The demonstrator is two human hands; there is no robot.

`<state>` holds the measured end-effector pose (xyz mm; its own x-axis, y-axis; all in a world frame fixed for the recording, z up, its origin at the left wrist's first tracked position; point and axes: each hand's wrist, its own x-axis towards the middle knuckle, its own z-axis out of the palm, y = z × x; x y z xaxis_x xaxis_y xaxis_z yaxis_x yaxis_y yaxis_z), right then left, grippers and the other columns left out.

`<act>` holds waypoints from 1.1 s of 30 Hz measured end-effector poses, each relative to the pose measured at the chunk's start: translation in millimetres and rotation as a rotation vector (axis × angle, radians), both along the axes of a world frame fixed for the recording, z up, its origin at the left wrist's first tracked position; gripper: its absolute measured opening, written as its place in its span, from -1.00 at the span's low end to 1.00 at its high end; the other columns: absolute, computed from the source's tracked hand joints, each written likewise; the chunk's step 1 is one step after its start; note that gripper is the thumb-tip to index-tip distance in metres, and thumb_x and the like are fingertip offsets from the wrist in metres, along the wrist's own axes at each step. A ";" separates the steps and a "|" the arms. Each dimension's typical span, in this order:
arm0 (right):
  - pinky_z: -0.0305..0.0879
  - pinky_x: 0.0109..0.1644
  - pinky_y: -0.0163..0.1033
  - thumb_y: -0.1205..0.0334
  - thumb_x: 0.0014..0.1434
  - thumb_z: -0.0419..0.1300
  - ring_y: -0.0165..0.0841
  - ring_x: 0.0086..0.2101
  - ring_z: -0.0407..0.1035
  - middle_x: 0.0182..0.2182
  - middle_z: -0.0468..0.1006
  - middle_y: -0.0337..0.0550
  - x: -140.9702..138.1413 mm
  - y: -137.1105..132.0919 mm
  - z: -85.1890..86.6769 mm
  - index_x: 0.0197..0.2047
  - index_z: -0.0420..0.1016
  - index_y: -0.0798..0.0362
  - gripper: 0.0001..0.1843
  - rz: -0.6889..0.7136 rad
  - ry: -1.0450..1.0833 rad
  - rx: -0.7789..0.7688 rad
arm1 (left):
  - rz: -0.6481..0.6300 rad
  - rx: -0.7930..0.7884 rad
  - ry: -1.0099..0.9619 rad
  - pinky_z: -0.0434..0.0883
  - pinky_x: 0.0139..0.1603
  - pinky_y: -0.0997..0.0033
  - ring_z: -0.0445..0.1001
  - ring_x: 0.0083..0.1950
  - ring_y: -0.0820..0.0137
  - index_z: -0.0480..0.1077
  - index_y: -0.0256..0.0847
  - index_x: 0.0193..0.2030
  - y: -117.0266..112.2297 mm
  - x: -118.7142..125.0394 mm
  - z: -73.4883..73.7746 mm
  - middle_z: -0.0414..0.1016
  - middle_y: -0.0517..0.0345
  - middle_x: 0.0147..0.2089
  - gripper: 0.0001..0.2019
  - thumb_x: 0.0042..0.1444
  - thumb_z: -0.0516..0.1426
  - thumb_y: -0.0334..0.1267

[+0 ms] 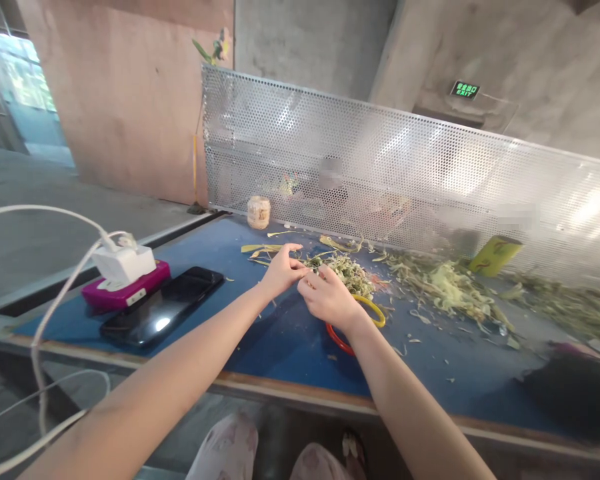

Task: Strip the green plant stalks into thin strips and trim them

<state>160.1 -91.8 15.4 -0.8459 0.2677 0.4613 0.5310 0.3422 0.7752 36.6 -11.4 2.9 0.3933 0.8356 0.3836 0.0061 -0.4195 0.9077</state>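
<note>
My left hand and my right hand meet over the blue tabletop. The left thumb and a finger come together near the right fingertips, with the index finger stretched out above. My right hand is closed in a pinch. Whatever lies between the fingers is too small to make out. Just beyond them sits a heap of pale green, dried-looking plant pieces. Beside and partly under my right wrist lie a yellow ring and a red ring. Long pale leaf strips lie behind my left hand.
A black phone and a magenta power strip with a white plug are at left. A jar stands by the perforated metal screen. More plant scraps, a yellow-green box and a dark bundle occupy the right.
</note>
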 end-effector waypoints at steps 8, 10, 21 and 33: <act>0.17 -0.21 -0.23 0.29 0.14 0.06 -0.40 -0.32 0.35 -0.34 0.54 -0.19 7.7 4.9 -6.9 -0.32 0.50 0.02 -0.82 -0.021 0.814 -0.313 | -0.040 -0.127 -0.082 0.35 -0.34 0.43 0.44 -0.47 0.47 0.13 -0.33 0.02 -2.4 1.7 4.5 0.47 0.20 -0.50 -0.45 -0.17 0.17 -0.46; 0.22 -0.19 -0.26 0.28 0.12 0.07 -0.40 -0.29 0.37 -0.33 0.54 -0.19 10.0 7.7 -8.8 -0.34 0.51 0.01 -0.82 0.057 1.045 -0.476 | -0.073 -0.156 -0.126 0.37 -0.32 0.41 0.45 -0.46 0.46 0.14 -0.33 0.03 -4.3 3.9 5.6 0.48 0.17 -0.48 -0.46 -0.15 0.18 -0.43; 0.24 -0.11 -0.23 0.22 -0.04 0.17 -0.33 -0.24 0.38 -0.33 0.53 -0.17 9.6 17.8 -8.7 -0.48 0.54 0.00 -0.88 0.162 1.466 -0.879 | -0.045 0.077 -0.035 0.40 -0.16 0.24 0.49 -0.15 0.27 0.10 -0.25 0.12 -3.0 5.3 4.6 0.52 -0.05 -0.20 -0.51 0.03 0.08 -0.26; 0.28 -0.10 -0.20 0.19 -0.08 0.20 -0.30 -0.26 0.42 -0.35 0.58 -0.21 11.0 16.9 -6.2 -0.43 0.57 0.01 -0.85 0.215 1.728 -0.883 | 0.013 0.556 0.027 0.26 0.02 0.29 0.34 0.03 0.35 -0.10 -0.19 0.23 -17.3 1.6 14.4 0.41 0.00 -0.02 -0.48 0.14 -0.03 -0.26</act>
<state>171.1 -74.9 9.1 0.2503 0.8219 0.5117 0.3120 0.4319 -0.8462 38.2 -28.7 17.3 0.4000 0.5149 0.7582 0.0350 -0.8352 0.5488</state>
